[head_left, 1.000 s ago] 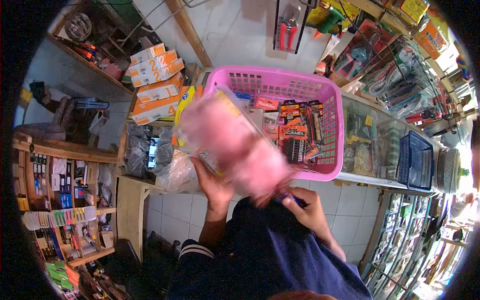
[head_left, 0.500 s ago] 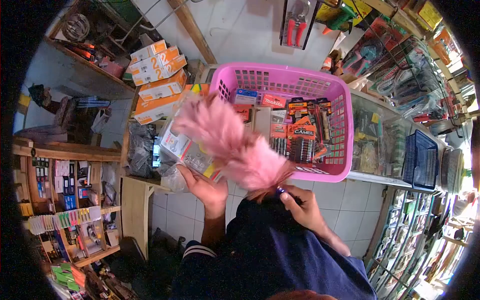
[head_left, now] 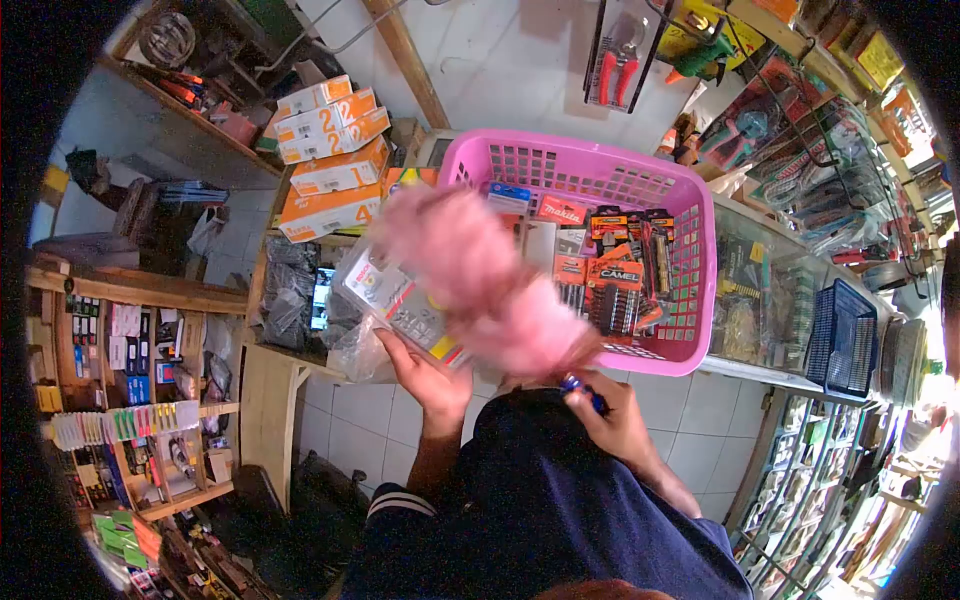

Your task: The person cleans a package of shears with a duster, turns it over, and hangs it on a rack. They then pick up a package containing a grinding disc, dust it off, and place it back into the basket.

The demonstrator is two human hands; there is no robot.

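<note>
My right hand (head_left: 607,412) is closed round the dark handle of a pink feather duster (head_left: 480,270). Its fluffy head, blurred by motion, lies across the lower part of a flat Bosch package (head_left: 385,300). My left hand (head_left: 430,383) supports that package from below at its near edge, the thumb side showing and the other fingers partly hidden. Just beyond both hands stands a pink plastic basket (head_left: 700,290). In it are a red Makita box (head_left: 562,209), orange-and-black Camel packs (head_left: 615,285) and other small packages, some covered by the duster.
Orange-and-white boxes (head_left: 335,175) are stacked at the back left. A lit phone screen (head_left: 322,300) shows beside dark plastic bags (head_left: 287,290). On the right, a glass display case (head_left: 760,270) carries a blue basket (head_left: 843,325). Packaged red-handled pruners (head_left: 618,75) hang at the top.
The view has shifted, so the basket and boxes appear slightly farther right and lower. The duster head has become more blurred over the package. Both hands keep their holds.
</note>
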